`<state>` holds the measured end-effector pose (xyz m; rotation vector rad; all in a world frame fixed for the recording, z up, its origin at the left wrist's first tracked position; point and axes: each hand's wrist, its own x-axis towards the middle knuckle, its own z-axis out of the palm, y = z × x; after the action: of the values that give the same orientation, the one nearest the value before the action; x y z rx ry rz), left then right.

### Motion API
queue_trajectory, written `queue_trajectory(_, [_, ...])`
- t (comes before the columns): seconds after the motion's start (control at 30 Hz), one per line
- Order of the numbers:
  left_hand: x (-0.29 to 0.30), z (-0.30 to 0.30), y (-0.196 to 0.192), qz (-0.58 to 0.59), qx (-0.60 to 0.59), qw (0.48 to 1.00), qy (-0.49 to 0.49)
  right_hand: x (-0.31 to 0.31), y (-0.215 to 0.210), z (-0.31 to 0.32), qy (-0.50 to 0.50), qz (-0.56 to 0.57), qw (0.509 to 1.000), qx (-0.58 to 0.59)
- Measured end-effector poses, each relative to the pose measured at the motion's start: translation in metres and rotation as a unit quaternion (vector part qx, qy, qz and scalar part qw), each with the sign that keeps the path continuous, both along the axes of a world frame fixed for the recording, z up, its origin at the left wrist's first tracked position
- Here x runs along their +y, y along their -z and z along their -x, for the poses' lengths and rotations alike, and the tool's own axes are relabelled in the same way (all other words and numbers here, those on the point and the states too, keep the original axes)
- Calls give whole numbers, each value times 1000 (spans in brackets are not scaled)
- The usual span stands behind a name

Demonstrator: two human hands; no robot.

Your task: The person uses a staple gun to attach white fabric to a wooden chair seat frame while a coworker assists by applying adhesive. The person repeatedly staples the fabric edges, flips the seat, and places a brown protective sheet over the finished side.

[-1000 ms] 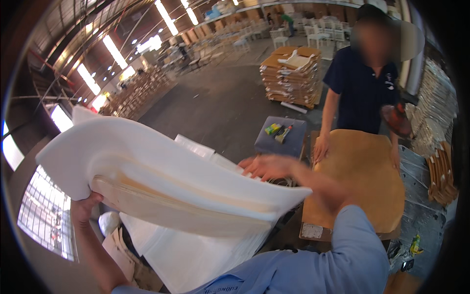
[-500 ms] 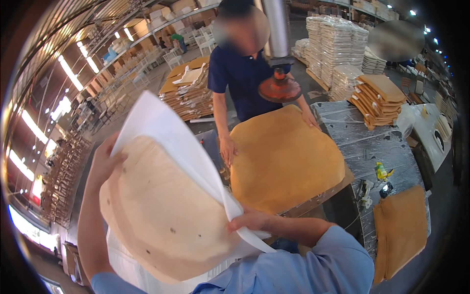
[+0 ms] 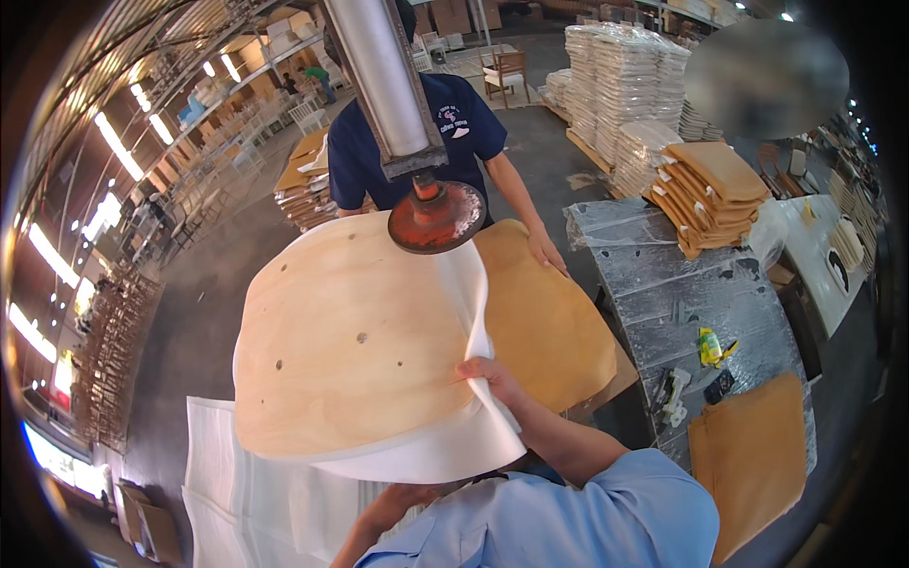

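"When you measure from the middle of the view, where's the pale wooden board?"

"At eight o'clock, its holed face toward the camera, with a white padded sheet behind it."

"And the hands?"

"The right hand, at five, grasps the sheet's raised edge beside the board. The left hand, at six, is partly hidden beneath the sheet; I can't tell whether it grips."

"What surface is nearby?"

"A grey desk at three, glossy and streaked, bearing a yellow packet. Stacked tan panels sit by its far end, at two."

"And the room?"

"A reddish disc hangs at twelve, before a co-worker in navy, one hand on a tan pad at four. Wrapped stacks stand at one, white chairs between ten and eleven, across the dark floor."
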<state>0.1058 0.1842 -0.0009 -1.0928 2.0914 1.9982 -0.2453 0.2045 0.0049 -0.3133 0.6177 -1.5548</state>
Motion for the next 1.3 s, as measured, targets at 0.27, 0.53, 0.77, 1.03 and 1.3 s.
queue_trajectory(0.27, [-34,79,1,-43,274,841,-464,56,-61,69,-31,-62,989,-128])
queue_trajectory(0.53, [-66,114,-111,-77,500,717,-479,68,-51,143,67,-91,993,-41])
queue_trajectory(0.77, [-122,134,-82,-124,461,746,-464,49,-35,229,93,-27,995,-6])
queue_trajectory(1.03, [-147,114,-54,-216,401,809,-371,57,-33,231,76,-90,993,5])
queue_trajectory(1.3, [-94,120,-23,-160,251,853,-429,72,-11,234,47,-186,968,159])
